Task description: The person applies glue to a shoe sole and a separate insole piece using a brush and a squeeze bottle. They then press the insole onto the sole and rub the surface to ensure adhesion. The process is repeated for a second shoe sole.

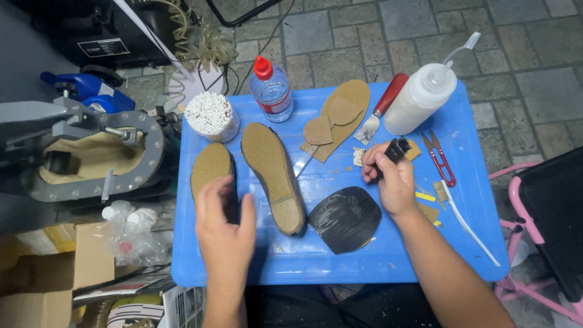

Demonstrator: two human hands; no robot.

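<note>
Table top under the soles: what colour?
Bright blue table top, best seen in the head view.

left hand [225, 228] hides the shoe's [212, 173] near end; pink chair [534, 243] cut off.

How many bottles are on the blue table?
2. A small clear bottle with a red cap stands at the back, and a big white squeeze bottle lies at the back right. None seem hidden.

Shoe-repair workshop: soles [272, 176], sole press [91, 155], scraper [379, 109].
</note>
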